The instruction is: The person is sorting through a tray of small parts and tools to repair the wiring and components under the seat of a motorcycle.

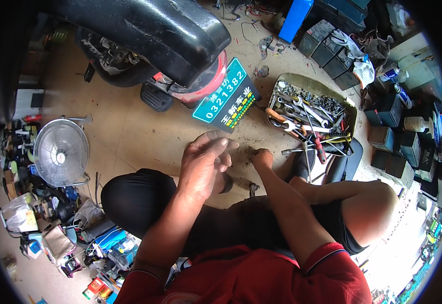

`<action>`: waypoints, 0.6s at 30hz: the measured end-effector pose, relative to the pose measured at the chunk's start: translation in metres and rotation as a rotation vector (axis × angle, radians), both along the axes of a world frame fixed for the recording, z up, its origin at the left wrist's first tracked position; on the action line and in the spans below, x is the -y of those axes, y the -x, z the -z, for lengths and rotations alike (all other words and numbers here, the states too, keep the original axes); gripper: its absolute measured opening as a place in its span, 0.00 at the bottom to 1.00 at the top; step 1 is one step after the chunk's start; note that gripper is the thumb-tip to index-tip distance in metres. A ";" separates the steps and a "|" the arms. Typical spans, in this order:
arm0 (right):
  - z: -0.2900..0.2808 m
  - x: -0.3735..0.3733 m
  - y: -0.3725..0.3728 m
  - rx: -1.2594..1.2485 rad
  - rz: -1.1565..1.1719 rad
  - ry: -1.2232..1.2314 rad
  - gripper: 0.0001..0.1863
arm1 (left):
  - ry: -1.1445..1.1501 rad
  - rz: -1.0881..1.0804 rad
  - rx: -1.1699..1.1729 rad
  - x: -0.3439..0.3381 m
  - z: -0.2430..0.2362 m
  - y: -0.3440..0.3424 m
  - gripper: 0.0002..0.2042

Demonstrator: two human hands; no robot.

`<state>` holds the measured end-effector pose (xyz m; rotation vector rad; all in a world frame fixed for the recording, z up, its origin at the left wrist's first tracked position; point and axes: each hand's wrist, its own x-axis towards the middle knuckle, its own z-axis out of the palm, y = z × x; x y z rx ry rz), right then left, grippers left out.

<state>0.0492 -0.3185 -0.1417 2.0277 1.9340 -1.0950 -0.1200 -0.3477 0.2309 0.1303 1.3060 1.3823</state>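
My left hand is raised in the middle, palm up and fingers loosely curled but apart, with nothing visible in it. To its right, my right hand is closed low over the floor; whatever it may hold is hidden by the fingers. Just beyond my left hand is a teal number plate with a dark lower panel, at the rear of an electric scooter. Right of the plate, a metal tray is heaped with wrenches, screwdrivers and small hardware. A red-handled screwdriver lies at its near edge.
A round floor fan stands at the left, with piled parts and boxes below it. Dark batteries and a blue box line the far right. Bottles and more batteries stand along the right side. My bent knees flank the floor patch.
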 end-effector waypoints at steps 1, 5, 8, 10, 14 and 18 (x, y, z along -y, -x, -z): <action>0.001 0.000 -0.002 -0.018 0.000 -0.016 0.13 | -0.002 0.002 0.002 -0.001 0.000 -0.001 0.09; -0.006 0.000 -0.002 -0.044 0.006 -0.021 0.14 | 0.006 0.014 0.007 0.000 0.000 0.000 0.08; -0.018 -0.001 0.005 -0.041 -0.005 0.036 0.15 | 0.014 0.014 -0.004 0.002 0.000 0.002 0.08; -0.021 -0.001 0.006 -0.036 -0.013 0.020 0.15 | 0.013 0.013 -0.013 0.001 0.000 0.002 0.08; -0.020 -0.004 0.002 -0.022 -0.027 0.003 0.16 | 0.008 0.027 -0.006 -0.001 -0.001 0.000 0.09; -0.022 -0.005 -0.003 -0.028 -0.029 0.007 0.17 | 0.009 0.026 -0.006 -0.002 0.003 -0.001 0.09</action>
